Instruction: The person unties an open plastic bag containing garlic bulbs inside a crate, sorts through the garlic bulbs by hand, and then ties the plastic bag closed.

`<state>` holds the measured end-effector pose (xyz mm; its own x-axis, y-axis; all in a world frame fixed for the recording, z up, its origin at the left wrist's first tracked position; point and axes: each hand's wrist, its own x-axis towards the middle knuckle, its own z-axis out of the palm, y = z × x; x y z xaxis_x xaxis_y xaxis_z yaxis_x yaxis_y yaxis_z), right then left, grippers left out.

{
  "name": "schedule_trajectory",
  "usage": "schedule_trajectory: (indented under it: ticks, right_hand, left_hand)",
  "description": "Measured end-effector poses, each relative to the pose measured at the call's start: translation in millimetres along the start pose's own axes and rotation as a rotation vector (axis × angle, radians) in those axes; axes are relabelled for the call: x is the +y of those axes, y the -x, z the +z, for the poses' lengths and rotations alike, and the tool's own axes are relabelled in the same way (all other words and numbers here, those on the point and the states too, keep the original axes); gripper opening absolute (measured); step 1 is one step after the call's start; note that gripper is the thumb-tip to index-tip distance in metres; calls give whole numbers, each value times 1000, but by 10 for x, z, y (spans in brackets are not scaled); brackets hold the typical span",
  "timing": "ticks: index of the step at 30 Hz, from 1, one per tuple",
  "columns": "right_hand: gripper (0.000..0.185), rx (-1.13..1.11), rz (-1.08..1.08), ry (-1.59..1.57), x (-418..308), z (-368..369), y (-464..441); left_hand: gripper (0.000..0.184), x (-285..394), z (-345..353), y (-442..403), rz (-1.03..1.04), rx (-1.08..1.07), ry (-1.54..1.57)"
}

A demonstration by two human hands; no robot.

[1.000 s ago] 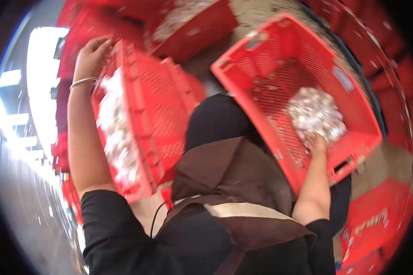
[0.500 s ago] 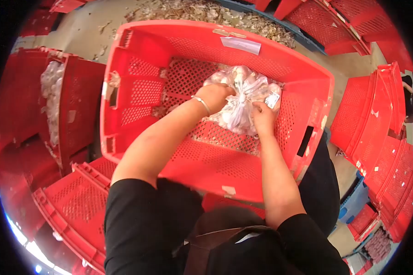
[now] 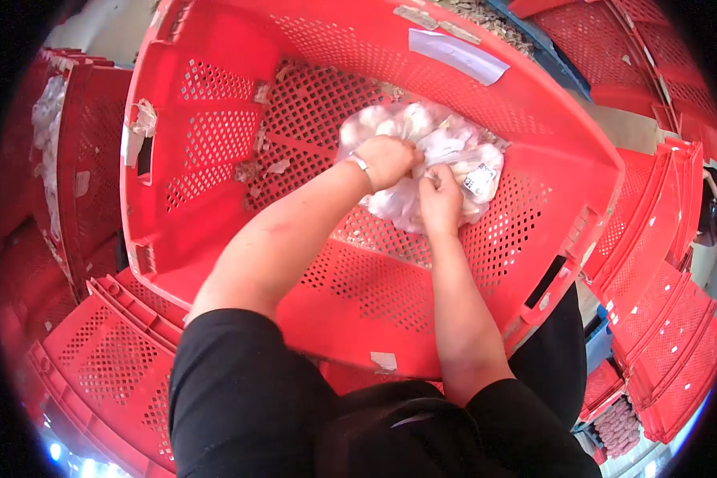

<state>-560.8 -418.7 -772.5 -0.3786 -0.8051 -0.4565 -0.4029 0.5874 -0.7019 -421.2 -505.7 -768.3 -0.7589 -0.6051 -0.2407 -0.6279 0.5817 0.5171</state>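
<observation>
A clear plastic bag of garlic [image 3: 390, 203] lies on the floor of a red crate [image 3: 422, 315], toward its right half. Whitish-purple bulbs show through the film, and a small printed label [image 3: 479, 180] is on the bag's right side. My left hand [image 3: 386, 162], with a band at the wrist, is closed at the top of the bag, its fingertips partly hidden. Close beside it, my right hand [image 3: 441, 197] pinches the bag's gathered plastic between thumb and fingers.
A paper strip [image 3: 459, 56] is stuck to the crate's far wall. Dry skins [image 3: 249, 171] lie at the crate's left end. Stacked red crates stand on the left [image 3: 95, 159] and right [image 3: 641, 215]. Another crate [image 3: 111, 358] stands at lower left.
My view has come closer to the crate. My two hands have moved together at the bag's top, and the right fingers have closed on the plastic.
</observation>
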Motion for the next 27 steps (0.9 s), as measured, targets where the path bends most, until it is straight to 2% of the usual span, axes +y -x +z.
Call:
schedule_trajectory:
  ticks: [3,5,9,11,12,14,15,17,19,22,24,27]
  right_hand:
    - [9,-78,-201,-52,-170,-154,61]
    - [8,-264,-281,-105,-321,-299,76]
    - [2,-532,-412,-60,-933,-453,239]
    - [6,-530,-429,-82,-1123,-388,274]
    - [10,-517,-442,-348,-1040,-219,208]
    - [13,-501,-505,-235,-1133,-121,159]
    - [16,-480,-546,-65,-1112,-61,118]
    - [16,-443,-591,-36,-1086,69,127]
    - [18,-396,-682,47,-1014,188,154]
    - [17,-399,-770,229,-920,418,244]
    - [14,-437,-633,351,-893,569,351]
    - [17,-384,-677,423,-731,768,427]
  left_hand:
    - [16,108,-298,214,10,-24,197]
    - [18,217,-437,455,-11,43,297]
    - [21,349,-647,954,-229,146,550]
    - [24,267,-607,1116,-357,231,623]
    - [25,191,-590,1164,-444,187,545]
    - [29,-49,-349,1278,-668,161,454]
    - [30,-219,-107,1371,-649,162,442]
    - [35,-435,311,1521,-583,209,410]
    - [37,-297,58,1435,-676,115,470]
    - [34,-288,-82,1387,-694,164,544]
    - [31,-317,-94,1412,-682,189,542]
    - [26,-321,-141,1423,-695,190,577]
